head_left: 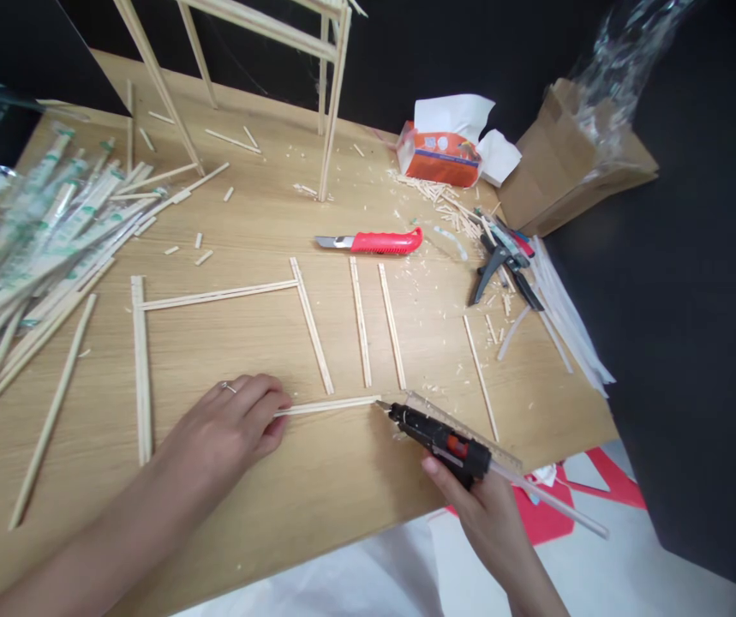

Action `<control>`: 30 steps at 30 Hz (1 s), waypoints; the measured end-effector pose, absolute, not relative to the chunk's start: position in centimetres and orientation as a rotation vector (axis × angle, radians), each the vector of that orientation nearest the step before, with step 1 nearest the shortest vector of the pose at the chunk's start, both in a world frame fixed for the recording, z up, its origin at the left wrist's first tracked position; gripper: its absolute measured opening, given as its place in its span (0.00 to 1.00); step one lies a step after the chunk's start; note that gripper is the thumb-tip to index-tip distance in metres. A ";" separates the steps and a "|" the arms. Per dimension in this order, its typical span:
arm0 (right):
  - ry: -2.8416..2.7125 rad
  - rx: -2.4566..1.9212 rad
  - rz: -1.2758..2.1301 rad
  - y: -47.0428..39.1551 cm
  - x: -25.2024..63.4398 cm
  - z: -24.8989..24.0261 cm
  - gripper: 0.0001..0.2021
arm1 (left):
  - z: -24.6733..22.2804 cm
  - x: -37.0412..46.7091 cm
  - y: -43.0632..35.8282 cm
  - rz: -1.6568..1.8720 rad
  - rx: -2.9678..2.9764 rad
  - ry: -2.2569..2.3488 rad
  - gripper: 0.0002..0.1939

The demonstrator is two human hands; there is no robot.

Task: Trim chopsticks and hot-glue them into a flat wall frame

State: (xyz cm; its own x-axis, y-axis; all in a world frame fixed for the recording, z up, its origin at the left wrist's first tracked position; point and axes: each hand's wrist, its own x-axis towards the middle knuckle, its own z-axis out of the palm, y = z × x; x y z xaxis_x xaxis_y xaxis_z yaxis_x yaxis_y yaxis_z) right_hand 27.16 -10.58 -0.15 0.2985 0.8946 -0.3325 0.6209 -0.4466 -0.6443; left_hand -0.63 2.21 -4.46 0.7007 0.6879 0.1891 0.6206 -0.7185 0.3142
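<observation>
My left hand (239,428) is closed on one end of a pair of wooden sticks (332,405) lying side by side on the table. My right hand (480,501) grips a black hot glue gun (441,441), its nozzle at the right end of those sticks. A clear glue stick (553,501) juts from the gun's back. A clear ruler (463,424) lies just behind the gun. Beyond my hands, a joined stick frame (219,294) lies flat, with two upright pieces and a crossbar. Separate stick pieces (360,321) lie to its right.
A red utility knife (385,242) lies mid-table with its blade out. Behind stands a stick structure (332,111). Wrapped sticks (33,248) pile up at left. At right are black cutters (499,261), glue sticks (566,317), a tissue pack (441,154) and a cardboard box (560,171).
</observation>
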 end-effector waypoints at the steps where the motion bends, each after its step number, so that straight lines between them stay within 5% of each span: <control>1: -1.361 -2.180 0.948 -10.6 27.2 -0.2 0.14 | -4.5 -0.6 2.2 0.438 2.687 1.049 0.05; 30: -1.361 -2.200 0.955 -10.3 27.1 0.2 0.17 | -4.6 -0.5 2.2 0.471 2.676 1.052 0.04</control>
State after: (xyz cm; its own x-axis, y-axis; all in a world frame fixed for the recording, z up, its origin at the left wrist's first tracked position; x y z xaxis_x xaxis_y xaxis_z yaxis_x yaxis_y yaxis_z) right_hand 27.12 -10.27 0.24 0.2992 0.8887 -0.3475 0.6289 -0.4575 -0.6286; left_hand -0.46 2.16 -4.58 0.6910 0.6913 0.2111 0.6182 -0.7166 0.3230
